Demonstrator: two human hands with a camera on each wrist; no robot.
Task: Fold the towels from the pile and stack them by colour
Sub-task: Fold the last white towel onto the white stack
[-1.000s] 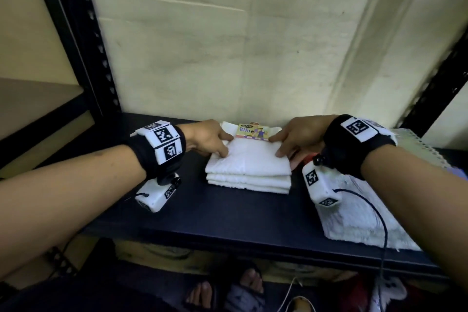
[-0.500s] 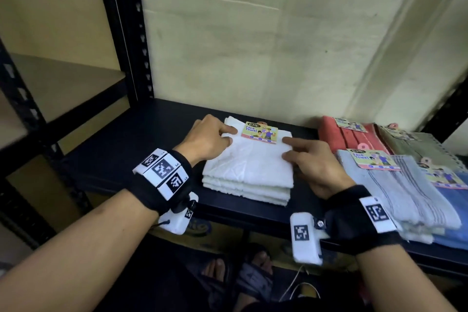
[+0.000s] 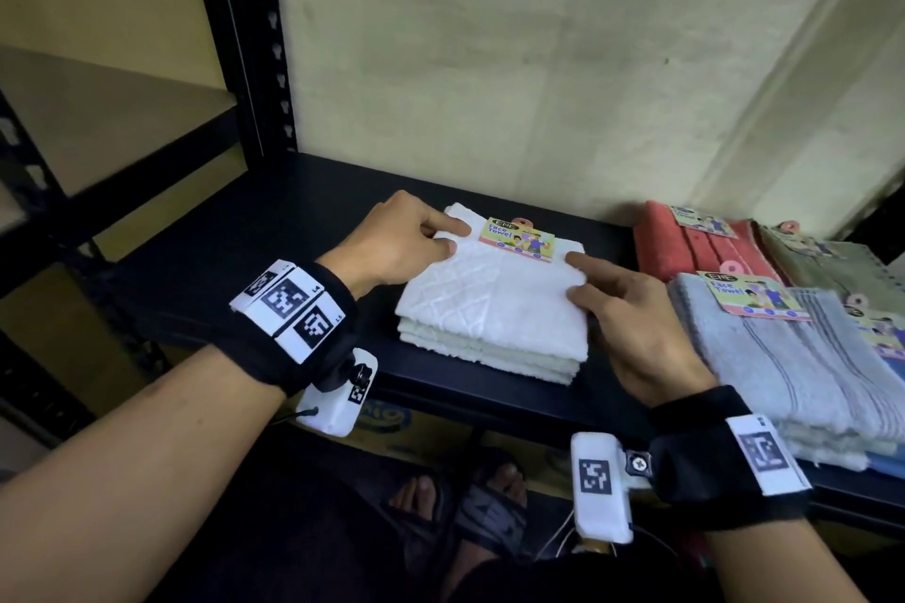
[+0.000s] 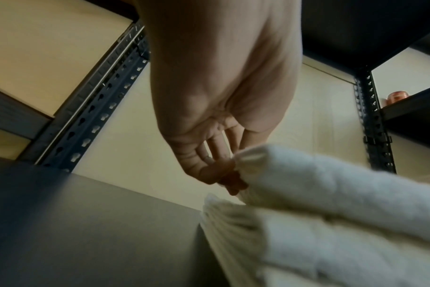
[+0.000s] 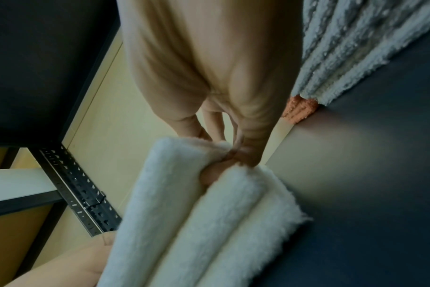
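A stack of folded white towels (image 3: 489,323) lies on the black shelf (image 3: 303,220), and the top one carries a paper label (image 3: 516,235). My left hand (image 3: 455,240) pinches the top towel's far left corner; the left wrist view shows the fingertips (image 4: 221,174) closed on that corner of the white towel (image 4: 307,184). My right hand (image 3: 575,277) pinches the top towel's right edge. In the right wrist view the right hand (image 5: 224,165) has its thumb under the top white towel (image 5: 174,184) and fingers above.
To the right on the shelf lie red towels (image 3: 685,245), a grey striped stack (image 3: 783,367), a green towel (image 3: 832,269) and a blue one (image 3: 886,460). A black upright post (image 3: 245,39) stands at the back left, and the wall is behind. My feet (image 3: 460,499) show below.
My right hand slid from the white stack's far corner to its right edge. The view pulled back, so the coloured piles on the right now show. My left hand stayed at its corner.
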